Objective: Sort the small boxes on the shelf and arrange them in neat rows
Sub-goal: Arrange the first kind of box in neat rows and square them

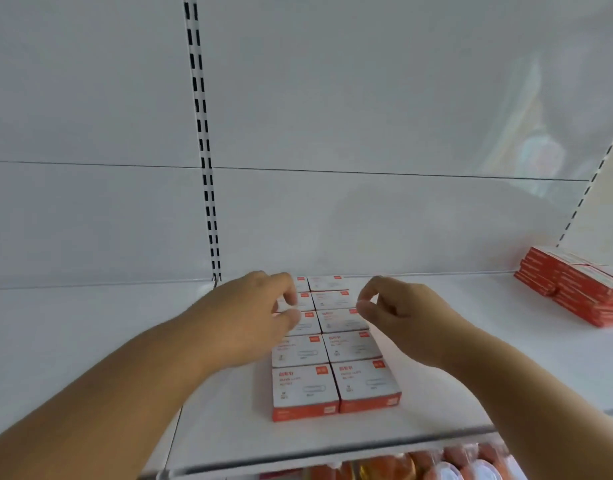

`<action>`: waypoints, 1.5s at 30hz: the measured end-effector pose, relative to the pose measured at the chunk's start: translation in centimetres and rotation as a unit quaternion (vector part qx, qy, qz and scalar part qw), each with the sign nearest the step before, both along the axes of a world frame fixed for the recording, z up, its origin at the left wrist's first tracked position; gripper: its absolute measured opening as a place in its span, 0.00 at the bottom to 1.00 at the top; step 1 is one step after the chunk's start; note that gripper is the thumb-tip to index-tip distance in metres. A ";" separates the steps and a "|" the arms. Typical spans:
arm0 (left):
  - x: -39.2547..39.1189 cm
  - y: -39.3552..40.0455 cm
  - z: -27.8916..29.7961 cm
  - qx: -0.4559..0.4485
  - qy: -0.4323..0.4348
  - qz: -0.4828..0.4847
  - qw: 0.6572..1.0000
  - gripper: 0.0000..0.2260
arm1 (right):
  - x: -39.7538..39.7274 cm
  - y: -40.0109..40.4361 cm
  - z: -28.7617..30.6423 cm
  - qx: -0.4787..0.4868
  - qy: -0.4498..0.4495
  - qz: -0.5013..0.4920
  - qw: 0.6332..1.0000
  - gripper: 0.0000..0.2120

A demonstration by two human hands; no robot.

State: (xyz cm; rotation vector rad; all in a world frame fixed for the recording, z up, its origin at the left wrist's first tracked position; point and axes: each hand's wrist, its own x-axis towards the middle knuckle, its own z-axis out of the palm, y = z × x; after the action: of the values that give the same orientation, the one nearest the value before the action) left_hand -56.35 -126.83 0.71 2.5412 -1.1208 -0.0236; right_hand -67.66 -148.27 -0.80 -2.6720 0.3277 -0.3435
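Observation:
Several small white boxes with red edges [334,355] lie flat on the white shelf [90,334] in two straight columns that run from the front edge to the back panel. My left hand [253,313] hovers over the left column, its fingers curled above the middle boxes and hiding parts of them. My right hand [402,317] is just right of the right column, thumb and forefinger pinched close together with nothing visible between them. Neither hand clearly grips a box.
A stack of red boxes [575,289] stands at the far right of the shelf. A slotted upright [203,140] runs up the white back panel. Below the shelf's front lip, orange-red packaged goods [436,465] show.

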 end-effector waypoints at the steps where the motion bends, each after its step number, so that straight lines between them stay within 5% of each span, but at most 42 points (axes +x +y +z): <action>1: -1.9 1.2 -0.2 0.003 -0.004 -0.017 1.000 0.09 | -1.5 0.5 -0.5 -0.004 -0.017 0.022 1.000 0.06; 8: -7.6 3.3 -4.6 -0.074 0.009 0.008 0.997 0.18 | -6.1 1.6 -3.4 -0.026 -0.061 0.097 0.993 0.19; 14: -7.7 2.6 -6.3 -0.160 0.028 0.029 0.986 0.15 | -6.1 2.0 -4.0 -0.059 -0.075 0.097 0.991 0.21; 27: -8.1 2.5 -6.1 -0.155 0.014 0.029 0.987 0.16 | -6.5 2.8 -3.5 -0.076 -0.051 0.082 0.992 0.23; 32: -8.1 2.5 -4.7 -0.172 0.069 0.112 0.976 0.07 | -6.1 2.8 -2.5 0.034 -0.055 -0.021 0.998 0.16; 38: -5.3 1.7 -3.5 0.064 -0.005 0.167 0.984 0.22 | -3.2 2.8 -1.4 -0.061 0.132 -0.101 0.984 0.27; 45: -5.0 0.5 -4.5 0.062 -0.035 0.154 0.986 0.17 | -2.0 2.8 -2.1 -0.152 0.176 -0.097 0.968 0.23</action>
State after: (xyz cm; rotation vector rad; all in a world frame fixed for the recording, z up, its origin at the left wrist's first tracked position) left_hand -61.38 -126.32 -3.81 2.8197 -0.7595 0.0779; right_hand -69.68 -145.44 -2.87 -3.0075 0.6992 0.0340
